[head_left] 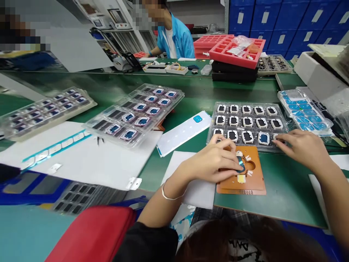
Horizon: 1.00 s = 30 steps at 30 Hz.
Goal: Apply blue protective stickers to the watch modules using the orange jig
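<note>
My left hand [212,160] rests on an orange-brown jig plate [253,182] and pinches a small dark part with a blue face [241,164] against it. My right hand [302,147] reaches to the lower right corner of a clear tray [247,122] filled with several small black-and-white framed parts; its fingertips touch one there. The jig has a round hole and small white tabs beside my left fingers.
Two clear trays with blue-faced parts [136,112] [43,111] lie at left on white paper. A white strip with a blue sticker [184,133] sits mid-table. Blue film sheets [304,109] lie right. Red trays [237,49] and a co-worker in blue [174,36] are beyond.
</note>
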Motion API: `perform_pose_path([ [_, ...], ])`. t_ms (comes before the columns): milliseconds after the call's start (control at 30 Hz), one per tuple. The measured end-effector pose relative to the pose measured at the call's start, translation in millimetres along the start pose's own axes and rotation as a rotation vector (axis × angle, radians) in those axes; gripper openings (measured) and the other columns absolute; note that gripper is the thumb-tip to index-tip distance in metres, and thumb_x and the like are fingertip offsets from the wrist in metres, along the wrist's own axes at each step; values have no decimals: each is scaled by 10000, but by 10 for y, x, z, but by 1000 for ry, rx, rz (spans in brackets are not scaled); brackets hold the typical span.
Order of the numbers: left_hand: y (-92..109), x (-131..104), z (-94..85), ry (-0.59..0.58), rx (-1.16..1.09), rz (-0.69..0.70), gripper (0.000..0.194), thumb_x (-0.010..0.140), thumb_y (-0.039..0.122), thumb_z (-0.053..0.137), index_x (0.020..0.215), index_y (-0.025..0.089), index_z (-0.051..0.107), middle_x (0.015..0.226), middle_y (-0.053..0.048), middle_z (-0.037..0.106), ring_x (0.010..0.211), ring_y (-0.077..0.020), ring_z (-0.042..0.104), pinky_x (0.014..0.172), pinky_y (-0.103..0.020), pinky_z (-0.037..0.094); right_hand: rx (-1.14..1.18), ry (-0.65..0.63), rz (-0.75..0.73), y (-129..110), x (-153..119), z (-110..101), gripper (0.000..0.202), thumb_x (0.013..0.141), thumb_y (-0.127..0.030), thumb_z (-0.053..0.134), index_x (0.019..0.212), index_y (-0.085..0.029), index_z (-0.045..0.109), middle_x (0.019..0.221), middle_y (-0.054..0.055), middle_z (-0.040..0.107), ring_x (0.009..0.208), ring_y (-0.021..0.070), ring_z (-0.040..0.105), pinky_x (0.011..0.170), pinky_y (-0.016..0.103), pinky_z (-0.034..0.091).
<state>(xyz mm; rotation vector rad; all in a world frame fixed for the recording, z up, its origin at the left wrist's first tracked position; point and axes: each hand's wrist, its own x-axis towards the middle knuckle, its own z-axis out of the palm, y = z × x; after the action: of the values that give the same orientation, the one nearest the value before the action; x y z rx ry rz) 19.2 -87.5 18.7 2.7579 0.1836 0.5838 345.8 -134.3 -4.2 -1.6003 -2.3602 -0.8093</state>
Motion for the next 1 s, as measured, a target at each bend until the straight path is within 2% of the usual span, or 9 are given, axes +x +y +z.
perform_pose_path([
  [67,3,-1,-15,7,-46,28,179,947,363,568,979,268,717,907,13,748,1045,-215,542,959,-419,294,15,-21,2,23,-7,25,376,1010,-377,471,897,-174,767,755,89,688,683,245,629,570,320,380],
  [167,-15,3,4,23,-54,72,203,937,409,579,927,260,716,1011,19,745,1068,-227,538,940,-418,311,46,-27,27,47,-12,58,399,1007,-407,455,886,-180,759,752,103,681,694,264,627,571,333,382],
  [300,-55,8,44,24,2,44,264,930,488,576,959,272,725,1108,14,727,1092,-246,537,915,-423,313,112,-54,51,10,-4,72,435,1008,-457,426,921,-183,754,780,119,683,765,306,643,615,378,435],
  [400,-67,12,48,8,-45,62,237,919,464,609,932,259,727,1060,17,740,1103,-241,545,943,-422,319,223,-66,74,-37,1,88,411,999,-473,451,951,-194,749,795,106,696,793,309,655,650,400,465],
  [500,-66,19,46,10,-128,70,195,911,424,626,880,257,722,1007,28,751,1134,-233,540,981,-409,330,362,-33,224,-50,-5,124,394,969,-525,512,877,-223,749,759,76,705,721,281,656,591,373,465],
  [667,-55,21,71,84,-70,16,282,921,510,577,954,270,720,1049,8,742,1045,-230,546,905,-407,356,744,-28,499,-29,22,100,419,842,-638,652,753,-232,702,696,39,693,571,221,634,493,324,446],
  [833,-64,3,65,102,8,135,235,893,467,619,880,249,706,958,12,745,1031,-228,571,909,-419,338,1252,46,617,-186,120,-151,425,707,-582,807,840,-220,629,778,41,669,664,208,653,572,316,550],
  [900,-75,2,49,79,-36,150,223,879,459,636,850,249,704,967,19,748,1068,-225,583,947,-419,345,1480,-21,613,-295,150,-248,428,716,-540,822,929,-232,614,811,40,671,682,207,661,577,310,564],
  [1000,-91,6,36,37,-66,107,218,884,449,620,834,258,712,1011,12,749,1120,-237,579,978,-424,346,1701,-199,563,-448,166,-311,414,770,-492,799,1028,-241,594,826,39,672,676,204,664,578,315,571],
])
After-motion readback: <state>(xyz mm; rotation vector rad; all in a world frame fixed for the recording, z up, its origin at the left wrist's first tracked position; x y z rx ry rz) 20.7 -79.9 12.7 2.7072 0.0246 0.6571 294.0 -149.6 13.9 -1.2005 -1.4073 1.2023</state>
